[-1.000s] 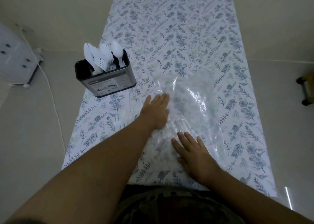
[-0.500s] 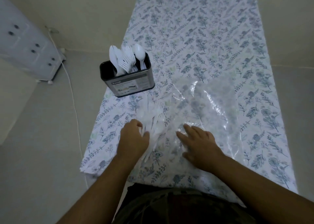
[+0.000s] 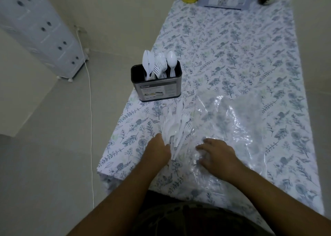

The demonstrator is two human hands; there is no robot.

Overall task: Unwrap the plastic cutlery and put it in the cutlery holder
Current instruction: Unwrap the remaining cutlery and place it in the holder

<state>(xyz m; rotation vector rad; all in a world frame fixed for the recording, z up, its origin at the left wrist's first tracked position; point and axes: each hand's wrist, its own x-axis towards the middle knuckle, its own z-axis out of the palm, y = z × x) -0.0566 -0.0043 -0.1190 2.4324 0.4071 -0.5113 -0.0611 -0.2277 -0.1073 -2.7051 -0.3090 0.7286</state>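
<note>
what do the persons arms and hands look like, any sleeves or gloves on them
Both forearms are bare to the frame edge, with no sleeves in view. The left hand and right hand wear no gloves, and no rings, watch or bands show on fingers or wrists.

A long table (image 3: 232, 56) under a white cloth printed with blue-grey flowers and leaves runs away from the camera. Left of the table lies a plain pale floor (image 3: 44, 164) meeting cream walls (image 3: 116, 12). Further left of the table stands a pale drawer unit (image 3: 41, 30) on small feet, a white cable (image 3: 90, 110) trailing beside it. The light is dim and even.
</note>
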